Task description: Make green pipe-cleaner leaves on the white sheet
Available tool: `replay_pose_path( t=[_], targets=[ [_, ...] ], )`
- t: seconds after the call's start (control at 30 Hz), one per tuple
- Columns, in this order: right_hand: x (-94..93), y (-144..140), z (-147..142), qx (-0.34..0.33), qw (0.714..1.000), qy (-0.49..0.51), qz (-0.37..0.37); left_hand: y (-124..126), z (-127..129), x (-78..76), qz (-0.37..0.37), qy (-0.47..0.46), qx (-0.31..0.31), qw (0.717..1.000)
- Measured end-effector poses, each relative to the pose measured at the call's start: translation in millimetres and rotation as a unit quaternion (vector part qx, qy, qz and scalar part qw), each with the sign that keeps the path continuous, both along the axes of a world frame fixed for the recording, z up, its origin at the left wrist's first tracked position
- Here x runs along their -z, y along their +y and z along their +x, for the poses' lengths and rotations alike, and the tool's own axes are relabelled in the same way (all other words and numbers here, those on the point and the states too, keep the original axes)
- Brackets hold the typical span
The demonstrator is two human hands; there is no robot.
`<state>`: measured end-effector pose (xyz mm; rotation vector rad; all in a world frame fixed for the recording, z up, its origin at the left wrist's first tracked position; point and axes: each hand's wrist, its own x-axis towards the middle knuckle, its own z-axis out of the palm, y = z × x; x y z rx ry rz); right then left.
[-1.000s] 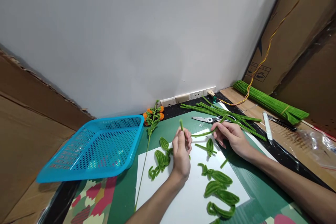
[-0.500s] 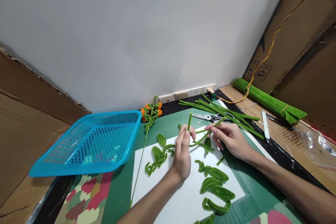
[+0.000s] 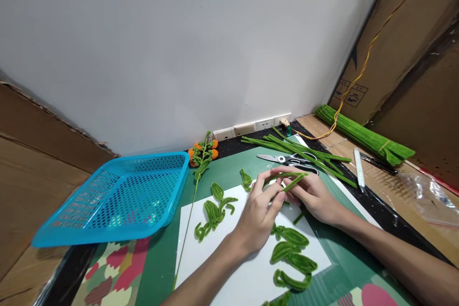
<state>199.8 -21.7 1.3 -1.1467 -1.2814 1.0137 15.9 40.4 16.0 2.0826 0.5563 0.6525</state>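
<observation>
Both hands meet over the far edge of the white sheet (image 3: 247, 272), pinched together on a green pipe cleaner (image 3: 292, 180) that is folded into a narrow loop — the left hand (image 3: 260, 213) grips it with fingers closed from the near left, and the right hand (image 3: 311, 195) clamps the other side, fingertips touching the loop's right end. The loop sits just above the sheet, near the middle of the desk (image 3: 163, 253). On the sheet lie finished green leaf shapes: a cluster (image 3: 213, 213) to the left of the left hand, and several more (image 3: 292, 256) near the right wrist. Just beyond the hands lie scissors (image 3: 287, 158), partly under a loose spread of straight green pipe cleaners (image 3: 297, 149). A long-stemmed sprig with orange blossoms (image 3: 202, 155) lies left of the sheet, its stem running toward the near edge. A blue plastic basket (image 3: 118, 198) stands tilted on the left. Far right, a tied bundle of green pipe cleaners (image 3: 362, 136) rests by cardboard boxes, with a white-handled tool (image 3: 357, 168) nearer the hands
</observation>
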Motion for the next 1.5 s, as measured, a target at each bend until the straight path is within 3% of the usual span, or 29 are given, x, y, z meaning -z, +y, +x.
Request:
replay_pose_path(
  t=[0.3,0.5,0.97,1.27,1.5],
  targets=[
    [0.4,1,1,0.011,0.998,0.055,0.024,4,2,6.6,-0.025,-0.02,-0.065,0.997],
    [6.2,7,2,0.049,0.996,0.078,0.018,4,4,6.2,0.002,0.006,-0.068,0.998],
    [2.0,4,-3,0.079,0.996,-0.014,0.039,0,3,7.5,0.049,0.042,-0.058,0.996],
    [-3.1,12,-1,0.08,0.991,0.104,-0.003,1,0,4.4,-0.014,-0.001,-0.071,0.997],
    [-0.3,12,1,0.031,0.983,0.175,-0.041,-7,1,16.1,-0.146,-0.181,-0.146,0.962]
  ],
)
